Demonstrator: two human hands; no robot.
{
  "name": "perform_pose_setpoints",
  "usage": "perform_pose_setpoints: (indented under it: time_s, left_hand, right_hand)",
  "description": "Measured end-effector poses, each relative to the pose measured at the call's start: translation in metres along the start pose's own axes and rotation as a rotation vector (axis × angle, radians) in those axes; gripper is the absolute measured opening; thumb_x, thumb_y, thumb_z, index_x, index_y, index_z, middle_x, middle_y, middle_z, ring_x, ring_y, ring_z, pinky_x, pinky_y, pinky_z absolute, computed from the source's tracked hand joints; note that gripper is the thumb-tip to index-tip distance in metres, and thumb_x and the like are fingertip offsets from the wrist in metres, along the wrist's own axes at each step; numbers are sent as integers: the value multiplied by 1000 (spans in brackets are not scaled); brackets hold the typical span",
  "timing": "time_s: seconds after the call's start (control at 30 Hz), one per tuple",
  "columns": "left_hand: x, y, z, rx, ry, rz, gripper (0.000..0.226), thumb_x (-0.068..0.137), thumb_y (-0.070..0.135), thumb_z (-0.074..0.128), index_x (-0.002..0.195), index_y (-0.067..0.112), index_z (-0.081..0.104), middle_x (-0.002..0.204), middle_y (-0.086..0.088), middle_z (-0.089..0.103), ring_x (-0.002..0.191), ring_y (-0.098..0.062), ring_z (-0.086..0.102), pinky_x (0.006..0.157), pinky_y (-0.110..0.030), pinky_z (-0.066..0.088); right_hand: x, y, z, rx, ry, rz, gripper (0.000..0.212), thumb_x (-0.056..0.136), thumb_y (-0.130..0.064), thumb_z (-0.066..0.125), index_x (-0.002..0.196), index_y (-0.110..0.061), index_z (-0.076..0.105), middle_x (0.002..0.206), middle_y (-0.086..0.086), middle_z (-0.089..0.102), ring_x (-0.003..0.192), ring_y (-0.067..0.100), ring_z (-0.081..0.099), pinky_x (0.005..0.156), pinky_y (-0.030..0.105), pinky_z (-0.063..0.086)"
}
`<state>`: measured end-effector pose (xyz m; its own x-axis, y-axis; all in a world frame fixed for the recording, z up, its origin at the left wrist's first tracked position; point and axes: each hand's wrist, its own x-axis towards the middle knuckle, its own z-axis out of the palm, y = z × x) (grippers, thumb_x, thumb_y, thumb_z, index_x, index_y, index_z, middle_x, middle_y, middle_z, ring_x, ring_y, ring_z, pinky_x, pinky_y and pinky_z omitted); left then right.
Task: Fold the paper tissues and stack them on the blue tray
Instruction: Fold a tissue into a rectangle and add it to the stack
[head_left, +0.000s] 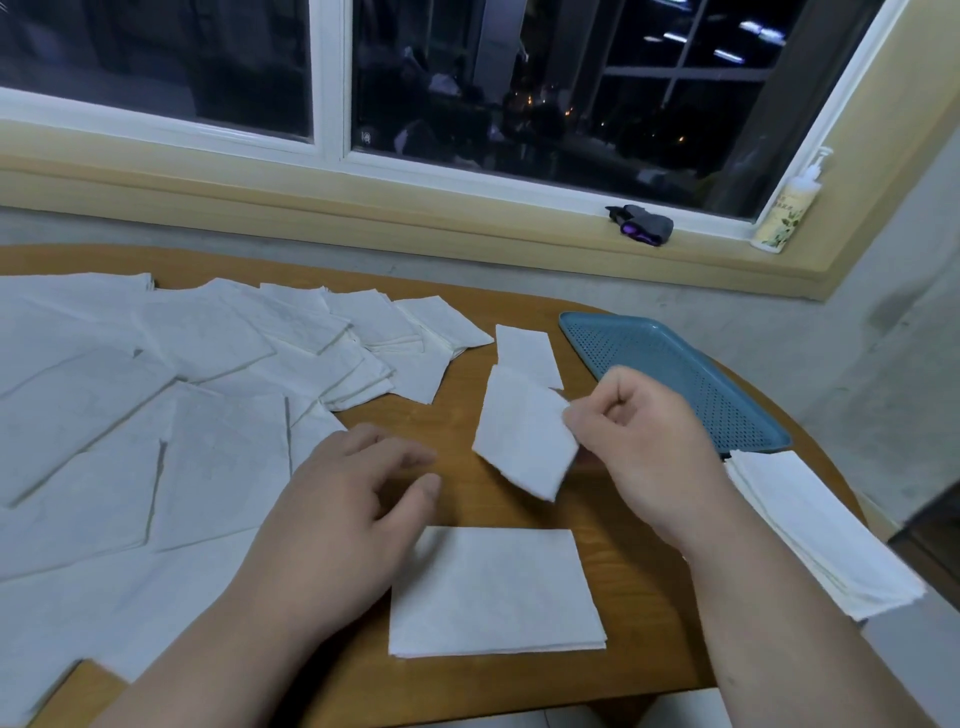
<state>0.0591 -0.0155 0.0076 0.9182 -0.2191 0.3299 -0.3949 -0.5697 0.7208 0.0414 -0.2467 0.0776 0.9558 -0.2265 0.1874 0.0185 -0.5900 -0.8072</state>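
Folded tissue (524, 436): pinched at its right edge by right hand (644, 431), held above the table, long axis running away from the person. Blue tray (675, 374): empty, just right of and behind that hand, the nearer one. Left hand (353, 499): fingers relaxed, holding nothing.

My right hand (639, 431) pinches a folded tissue (524, 441) by its edge, fingers curled, the sheet tilted above the table (467, 431). My left hand (358, 499) holds nothing, its fingers loose and spread. Between my wrists lies a larger folded tissue (493, 592), flat, its corner under the edge of my left palm. Beyond my right hand sits the blue tray (675, 374). Just beyond the held tissue lies a narrow folded piece (524, 351). Outside my right forearm rests a stack of tissues (821, 535). Left of my left hand spread many overlapping sheets (130, 415).
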Motion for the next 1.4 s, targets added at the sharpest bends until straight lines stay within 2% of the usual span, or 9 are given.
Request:
perform_pose_setpoints:
  time_s: [0.17,0.3,0.33,0.43,0.6,0.83,0.9,1.0,1.4]
  left_hand:
    - [-11,19,-10,-314,-109,-86,48,72,74,40,119,69,45,123,45,49,117,16,48,89,-13,39]
    - [-21,29,-13,-601,-204,-131,50,77,52,67,124,63,52,104,-1,72,103,-26,67,98,-56,48]
    - [-23,31,-14,-609,-185,-145,49,79,43,71,122,61,55,101,-4,73,99,-28,69,97,-58,50]
    - [-27,32,-15,-549,-134,-168,45,88,25,73,118,57,62,106,8,75,99,-16,71,96,-48,53]
    - [-28,27,-13,-389,-111,-240,25,88,31,73,99,54,73,99,15,75,96,-4,68,97,-37,51]
    - [-28,23,-15,-238,-218,-288,19,85,30,75,82,48,77,74,23,71,67,4,63,59,-8,40]
    - [-28,20,-15,-175,-249,-287,16,85,33,75,84,48,77,57,18,61,54,0,59,54,-10,39]
    - [-27,16,-14,-109,-284,-288,13,85,35,75,88,47,76,58,12,58,54,-5,62,56,-15,40]
    - [-26,14,-11,11,-253,-262,10,83,49,72,92,47,75,75,23,65,73,5,61,63,-16,41]
  right_hand:
    - [-42,-9,-22,299,-329,-84,31,84,-1,75,64,-18,58,87,7,77,81,22,74,63,27,57]
    - [-45,7,-25,414,-406,-85,18,65,-21,77,63,-19,59,90,15,75,85,33,72,64,28,56]
    - [-43,12,-24,417,-405,-68,17,64,-23,76,64,-18,59,90,15,75,86,34,71,64,29,56]
    - [-40,23,-17,460,-397,13,17,67,-11,79,69,-19,64,87,17,72,78,33,68,62,33,54]
    - [-39,31,3,481,-303,175,16,85,5,70,85,-7,61,78,18,62,69,31,57,53,32,46]
    - [-36,35,10,105,-133,87,21,80,-10,77,79,-30,69,65,-14,60,61,4,53,62,28,45]
    - [-36,35,11,-14,-120,61,20,81,-13,76,78,-32,68,66,-18,62,58,0,54,57,22,44]
    - [-37,36,13,-153,-154,39,18,85,-16,73,78,-31,65,56,-20,57,50,1,49,47,15,36]
    - [-41,44,24,-354,-162,-53,24,91,-13,65,84,-36,62,81,-19,54,74,-10,52,58,11,42]
